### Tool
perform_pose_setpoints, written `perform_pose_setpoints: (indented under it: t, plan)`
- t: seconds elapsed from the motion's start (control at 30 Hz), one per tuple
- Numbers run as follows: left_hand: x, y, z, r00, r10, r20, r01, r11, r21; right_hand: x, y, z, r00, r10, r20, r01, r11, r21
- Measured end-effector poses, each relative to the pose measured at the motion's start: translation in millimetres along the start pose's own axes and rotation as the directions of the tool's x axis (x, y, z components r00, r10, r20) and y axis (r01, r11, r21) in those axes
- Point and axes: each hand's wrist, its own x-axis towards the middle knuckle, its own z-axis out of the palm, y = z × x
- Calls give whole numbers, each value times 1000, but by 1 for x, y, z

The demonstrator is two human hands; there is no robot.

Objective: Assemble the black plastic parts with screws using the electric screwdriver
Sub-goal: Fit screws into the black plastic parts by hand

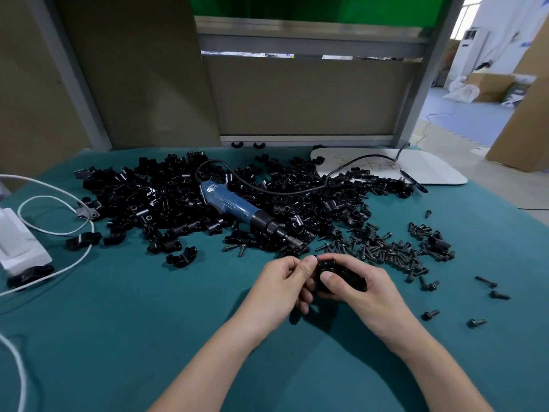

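Forearms [208, 352] come in from the bottom edge and meet over the teal cloth [118, 322]. My left hand [282, 281] pinches one side of a black plastic clamp piece [329, 270] between thumb and forefinger, and my right hand [356, 286] curls round its other side, thumb pressed on top. I cannot tell whether it is one half or two already mated. I judge the piece light, rigid and smooth, apt to slip, so a hold on its outer sides that leaves the screw seats uncovered seems best. Just beyond the fingertips lies the blue electric screwdriver [237, 208], bit end towards the hands, resting on the heap of loose clamp halves [148, 200] that spreads beyond and left of the left hand. Just beyond and right of the right hand lie scattered black screws [386, 251], small and likely to roll. No bin holds any of it. A white tray [430, 168], well beyond the right hand, carries only a few clamp halves and the screwdriver's cord [297, 190].
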Motion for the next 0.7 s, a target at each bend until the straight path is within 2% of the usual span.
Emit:
perform_pose_setpoints:
  t: [0.27, 0.43, 0.5, 0.57, 0.6, 0.63, 0.7]
  plan:
    - [-6, -3, 3, 985, 147, -89, -137, 984, 110, 2, 0, 0, 998, 60, -8, -59, 992, 114]
    - [-12, -2, 10, 945, 295, -140, -265, 944, 197, 5, 0, -5, 996, 77, -52, -59, 953, 297]
    - [-14, -1, 14, 933, 341, -117, -298, 912, 281, 8, -4, -17, 982, 86, -169, 15, 854, 520]
    - [-12, 1, 18, 931, 360, -65, -303, 859, 412, 9, -9, -36, 936, 141, -324, 152, 667, 729]
    - [-9, 2, 21, 934, 355, -33, -297, 827, 478, 8, -10, -46, 900, 175, -399, 231, 585, 777]
    - [-3, 5, 25, 936, 352, -1, -292, 778, 556, 6, -10, -53, 866, 206, -456, 302, 511, 805]
    - [12, 13, 36, 919, 390, 64, -304, 594, 745, 4, -9, -62, 823, 263, -504, 393, 377, 839]
